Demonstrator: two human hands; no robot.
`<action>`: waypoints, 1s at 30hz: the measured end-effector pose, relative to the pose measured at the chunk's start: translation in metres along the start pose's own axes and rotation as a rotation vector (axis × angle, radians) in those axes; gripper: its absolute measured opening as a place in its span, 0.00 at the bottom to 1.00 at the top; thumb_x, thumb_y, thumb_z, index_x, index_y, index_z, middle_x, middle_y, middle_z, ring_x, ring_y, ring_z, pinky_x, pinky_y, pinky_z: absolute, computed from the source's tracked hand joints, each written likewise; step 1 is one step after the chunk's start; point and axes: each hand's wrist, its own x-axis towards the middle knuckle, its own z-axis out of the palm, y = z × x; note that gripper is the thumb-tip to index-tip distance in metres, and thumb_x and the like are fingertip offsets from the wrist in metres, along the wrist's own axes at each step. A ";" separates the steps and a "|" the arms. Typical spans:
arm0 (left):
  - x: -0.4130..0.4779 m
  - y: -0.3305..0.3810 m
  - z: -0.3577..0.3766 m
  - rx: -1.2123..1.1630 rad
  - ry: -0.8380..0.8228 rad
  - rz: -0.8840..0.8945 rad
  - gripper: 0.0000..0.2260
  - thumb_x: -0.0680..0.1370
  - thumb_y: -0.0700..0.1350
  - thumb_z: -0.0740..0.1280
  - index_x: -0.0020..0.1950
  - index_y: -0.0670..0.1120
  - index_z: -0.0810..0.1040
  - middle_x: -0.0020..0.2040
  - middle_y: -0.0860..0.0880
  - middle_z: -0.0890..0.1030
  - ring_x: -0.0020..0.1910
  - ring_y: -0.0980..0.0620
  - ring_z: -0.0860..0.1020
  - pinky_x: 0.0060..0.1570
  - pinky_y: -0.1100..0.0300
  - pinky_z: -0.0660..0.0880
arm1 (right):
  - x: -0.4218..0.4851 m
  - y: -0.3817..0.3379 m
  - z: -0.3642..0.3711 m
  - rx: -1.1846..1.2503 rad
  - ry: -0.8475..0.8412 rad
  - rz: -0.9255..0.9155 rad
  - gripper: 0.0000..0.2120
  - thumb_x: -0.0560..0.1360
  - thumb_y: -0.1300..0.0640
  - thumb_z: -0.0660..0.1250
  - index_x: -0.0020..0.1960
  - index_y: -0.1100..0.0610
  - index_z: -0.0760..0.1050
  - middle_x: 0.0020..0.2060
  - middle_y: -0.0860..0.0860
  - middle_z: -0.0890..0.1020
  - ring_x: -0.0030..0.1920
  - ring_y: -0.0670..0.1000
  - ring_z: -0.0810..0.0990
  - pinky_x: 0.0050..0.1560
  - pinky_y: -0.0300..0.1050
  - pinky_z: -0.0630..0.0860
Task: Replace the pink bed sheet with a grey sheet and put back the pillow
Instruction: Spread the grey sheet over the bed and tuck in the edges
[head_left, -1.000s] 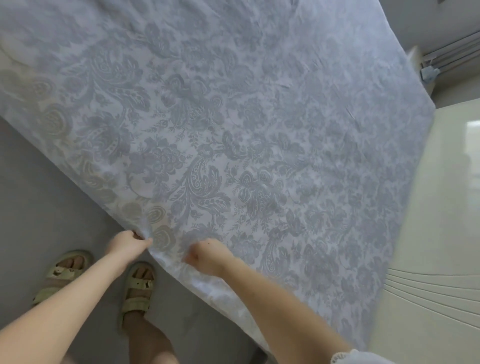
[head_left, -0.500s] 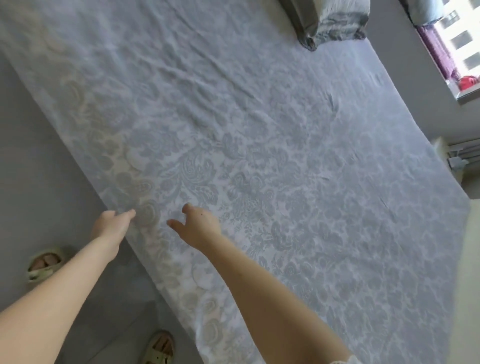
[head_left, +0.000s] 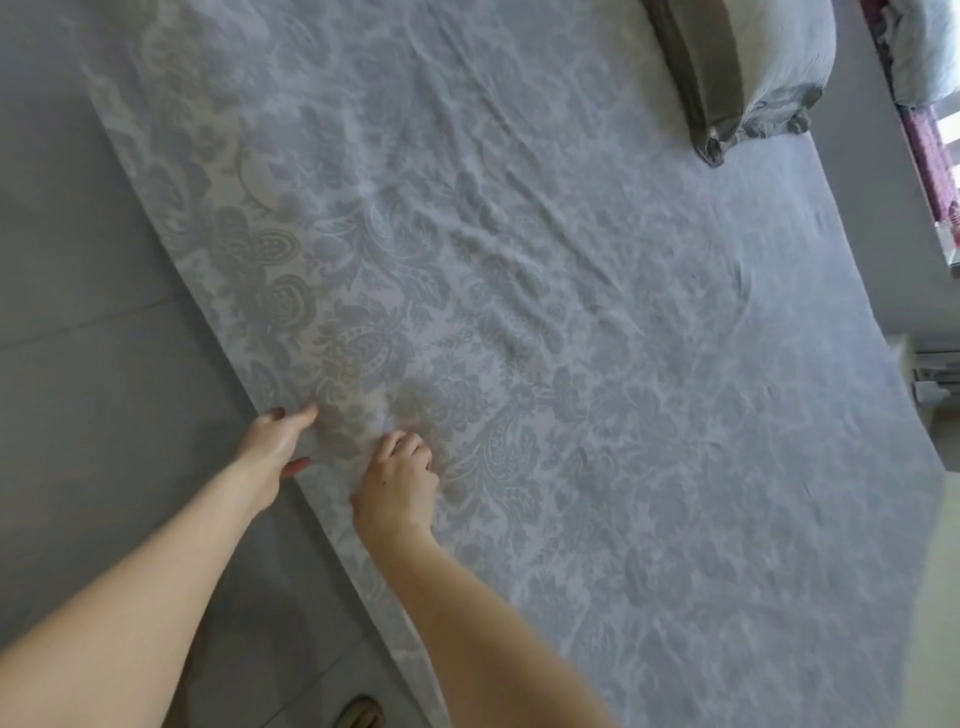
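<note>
Grey sheet (head_left: 597, 364), head view only: floral print, spread over the whole bed, with the near long edge hanging over the side toward the floor (head_left: 78, 364). No pink sheet in frame. Creases run across the middle of the cloth, and the rest lies fairly flat.

Left hand (head_left: 278, 441): at the sheet's near edge, fingers straight, thumb spread apart, laid against the cloth and gripping nothing.

Right hand (head_left: 400, 478): on top of the sheet just inside the edge and close beside the left hand, fingers curled down. A small pucker runs up from the fingertips. Cannot tell if it pinches the fabric or only presses on it.

Pillow (head_left: 743, 67): grey, lying on the sheet at the far end of the bed, well apart from both hands. A sandal (head_left: 358, 714) shows at the bottom edge of the frame.

Step, as I judge it: the swap is done and the near side is being straightened or tucked. The next move calls for a firm hold on the edge and a pull toward the person to take out the middle creases, then tucking the overhang. The pillow looks to be back already, though it may need squaring up.
</note>
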 end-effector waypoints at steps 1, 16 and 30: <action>0.005 0.000 0.004 0.005 -0.017 -0.018 0.23 0.78 0.48 0.66 0.70 0.42 0.67 0.67 0.45 0.71 0.65 0.45 0.70 0.50 0.51 0.75 | 0.004 0.000 -0.001 -0.055 0.016 0.002 0.33 0.73 0.52 0.70 0.68 0.67 0.59 0.57 0.65 0.70 0.52 0.60 0.74 0.43 0.50 0.79; 0.020 -0.011 0.009 0.703 0.101 0.578 0.16 0.79 0.43 0.63 0.34 0.38 0.70 0.29 0.41 0.74 0.32 0.42 0.72 0.32 0.55 0.58 | 0.020 0.017 -0.040 0.003 -0.195 -0.239 0.13 0.75 0.74 0.57 0.56 0.65 0.73 0.52 0.61 0.79 0.52 0.61 0.78 0.40 0.48 0.69; 0.017 -0.015 -0.025 0.665 -0.069 0.589 0.18 0.79 0.36 0.63 0.29 0.41 0.63 0.26 0.42 0.68 0.27 0.44 0.67 0.29 0.57 0.58 | 0.014 0.000 -0.040 0.006 -0.284 -0.237 0.14 0.74 0.76 0.58 0.57 0.67 0.73 0.51 0.63 0.79 0.51 0.62 0.79 0.38 0.48 0.71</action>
